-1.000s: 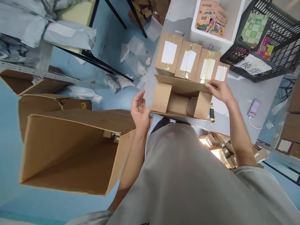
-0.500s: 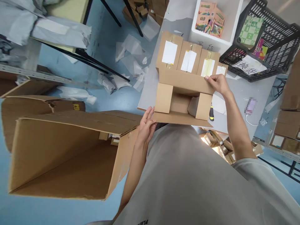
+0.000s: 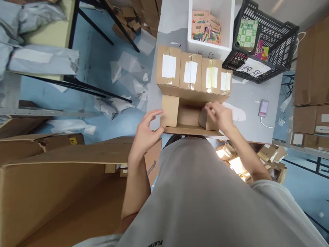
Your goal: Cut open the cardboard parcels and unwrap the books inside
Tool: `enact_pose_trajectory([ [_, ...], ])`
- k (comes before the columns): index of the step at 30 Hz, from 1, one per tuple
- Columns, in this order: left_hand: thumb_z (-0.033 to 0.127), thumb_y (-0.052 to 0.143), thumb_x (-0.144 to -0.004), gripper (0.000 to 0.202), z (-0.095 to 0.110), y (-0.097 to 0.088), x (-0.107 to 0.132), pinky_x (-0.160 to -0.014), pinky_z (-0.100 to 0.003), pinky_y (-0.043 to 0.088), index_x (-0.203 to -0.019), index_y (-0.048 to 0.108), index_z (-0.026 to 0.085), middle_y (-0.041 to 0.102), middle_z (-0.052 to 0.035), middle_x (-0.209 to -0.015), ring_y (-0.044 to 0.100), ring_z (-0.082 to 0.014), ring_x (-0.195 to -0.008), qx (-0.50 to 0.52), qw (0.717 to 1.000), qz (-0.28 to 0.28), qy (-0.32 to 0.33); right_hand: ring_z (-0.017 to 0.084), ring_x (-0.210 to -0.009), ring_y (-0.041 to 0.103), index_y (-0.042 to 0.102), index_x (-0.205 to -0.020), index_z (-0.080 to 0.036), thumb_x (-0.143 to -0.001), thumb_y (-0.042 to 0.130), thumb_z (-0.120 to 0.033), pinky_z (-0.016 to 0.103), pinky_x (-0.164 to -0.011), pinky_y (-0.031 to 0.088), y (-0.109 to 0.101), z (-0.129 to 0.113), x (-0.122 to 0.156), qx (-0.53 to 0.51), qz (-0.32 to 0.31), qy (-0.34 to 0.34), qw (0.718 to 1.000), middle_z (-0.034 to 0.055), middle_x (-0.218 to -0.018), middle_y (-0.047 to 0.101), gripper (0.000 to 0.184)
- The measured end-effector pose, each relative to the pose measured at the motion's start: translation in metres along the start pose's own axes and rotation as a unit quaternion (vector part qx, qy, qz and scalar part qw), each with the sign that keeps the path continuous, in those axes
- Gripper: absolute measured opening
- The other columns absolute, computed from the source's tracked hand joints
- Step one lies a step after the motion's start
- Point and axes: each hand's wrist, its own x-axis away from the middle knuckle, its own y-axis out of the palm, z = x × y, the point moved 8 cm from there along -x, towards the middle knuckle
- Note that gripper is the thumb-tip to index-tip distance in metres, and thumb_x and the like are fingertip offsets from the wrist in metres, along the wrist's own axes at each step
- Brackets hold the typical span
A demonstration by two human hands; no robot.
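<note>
An open cardboard box (image 3: 189, 115) with its flaps spread lies on the grey table (image 3: 253, 113) right in front of me. My left hand (image 3: 146, 132) is at the box's near left corner, fingers spread, touching the near flap. My right hand (image 3: 218, 115) is blurred by motion and rests on the right side flap; its fingers look curled over the flap's edge. Behind the open box stands a row of several taped boxes with white labels (image 3: 191, 70).
A white foam bin (image 3: 210, 27) with colourful packs and a black plastic crate (image 3: 262, 41) stand at the back. A phone (image 3: 263, 108) on a cable lies to the right. A large open carton (image 3: 66, 192) sits at my left, small boxes (image 3: 257, 161) below the table.
My right hand left the far flap and came down to the right side flap. My left hand shifted along the near left corner. The view moved, so the table slid left.
</note>
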Motion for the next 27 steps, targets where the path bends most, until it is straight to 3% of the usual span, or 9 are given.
enact_pose_trajectory([
  [4,0.033,0.056,-0.102,0.037,0.040,0.076,-0.038,-0.119,-0.046,0.058,-0.129,0.082,0.027,0.080,-0.0075,-0.136,0.074,-0.0308,-0.131,-0.066,0.975,-0.199,0.070,0.027,-0.101,0.079,0.081,-0.119,-0.021,-0.117,0.057,-0.033,0.034,-0.078,0.051,0.055,-0.033,0.035,0.059,-0.278,-0.045,0.958,0.0133,-0.119,0.084,0.027],
  [6,0.039,0.059,-0.100,0.038,0.031,0.114,-0.047,-0.118,-0.049,0.057,-0.126,0.082,0.024,0.082,-0.0117,-0.124,0.076,-0.0349,-0.124,-0.147,0.942,-0.296,0.056,0.028,-0.099,0.079,0.080,-0.118,-0.020,-0.118,0.056,-0.034,0.034,-0.075,0.047,0.058,-0.029,0.040,0.084,-0.305,-0.023,0.949,0.0152,-0.120,0.084,0.028],
  [8,0.043,0.063,-0.098,0.034,0.016,0.131,-0.051,-0.119,-0.053,0.055,-0.115,0.083,0.021,0.081,-0.0170,-0.113,0.076,-0.0393,-0.118,-0.220,0.917,-0.332,0.034,0.028,-0.098,0.079,0.079,-0.120,-0.020,-0.120,0.053,-0.039,0.034,-0.072,0.044,0.045,-0.024,0.045,0.079,-0.274,-0.007,0.959,0.0155,-0.121,0.082,0.032],
  [11,0.043,0.063,-0.100,0.030,0.010,0.119,-0.047,-0.120,-0.056,0.053,-0.108,0.081,0.020,0.077,-0.0191,-0.110,0.073,-0.0419,-0.118,-0.262,0.920,-0.285,0.059,0.028,-0.094,0.078,0.078,-0.124,-0.022,-0.119,0.053,-0.048,0.035,-0.068,0.041,0.012,-0.009,0.064,0.049,-0.204,0.024,0.978,0.0138,-0.118,0.082,0.036],
  [14,0.048,0.065,-0.102,0.038,0.019,0.077,-0.037,-0.120,-0.061,0.052,-0.125,0.078,0.021,0.075,-0.0176,-0.117,0.070,-0.0443,-0.121,-0.261,0.940,-0.198,0.091,0.028,-0.093,0.077,0.079,-0.128,-0.026,-0.118,0.055,-0.053,0.035,-0.067,0.043,-0.017,0.008,0.093,-0.004,-0.132,0.073,0.988,0.0109,-0.117,0.083,0.038],
  [17,0.054,0.065,-0.103,0.045,0.023,0.034,-0.030,-0.124,-0.064,0.048,-0.135,0.076,0.024,0.075,-0.0160,-0.121,0.069,-0.0459,-0.124,-0.241,0.959,-0.137,0.065,0.026,-0.094,0.077,0.080,-0.129,-0.029,-0.117,0.054,-0.057,0.035,-0.073,0.051,-0.024,0.016,0.115,-0.092,-0.085,0.111,0.986,0.0089,-0.124,0.082,0.039],
  [20,0.057,0.069,-0.102,0.045,0.025,0.017,-0.029,-0.126,-0.066,0.046,-0.133,0.077,0.025,0.075,-0.0146,-0.118,0.069,-0.0461,-0.124,-0.212,0.969,-0.120,0.043,0.027,-0.101,0.076,0.080,-0.127,-0.028,-0.117,0.055,-0.056,0.038,-0.082,0.058,-0.017,0.014,0.121,-0.154,-0.039,0.129,0.979,0.0102,-0.128,0.081,0.039],
  [23,0.056,0.075,-0.099,0.044,0.039,0.035,-0.032,-0.127,-0.064,0.045,-0.132,0.078,0.027,0.076,-0.0131,-0.117,0.068,-0.0450,-0.124,-0.176,0.975,-0.126,0.049,0.030,-0.106,0.075,0.081,-0.126,-0.029,-0.117,0.054,-0.053,0.042,-0.091,0.059,-0.007,0.011,0.118,-0.166,0.002,0.143,0.976,0.0107,-0.125,0.081,0.037],
  [27,0.043,0.066,-0.105,0.049,0.076,0.125,-0.038,-0.120,-0.058,0.052,-0.152,0.071,0.027,0.074,-0.0146,-0.127,0.068,-0.0423,-0.127,-0.226,0.934,-0.255,0.110,0.031,-0.109,0.072,0.082,-0.120,-0.030,-0.119,0.051,-0.048,0.044,-0.097,0.057,0.002,0.005,0.113,-0.157,0.012,0.143,0.977,0.0096,-0.120,0.082,0.036],
])
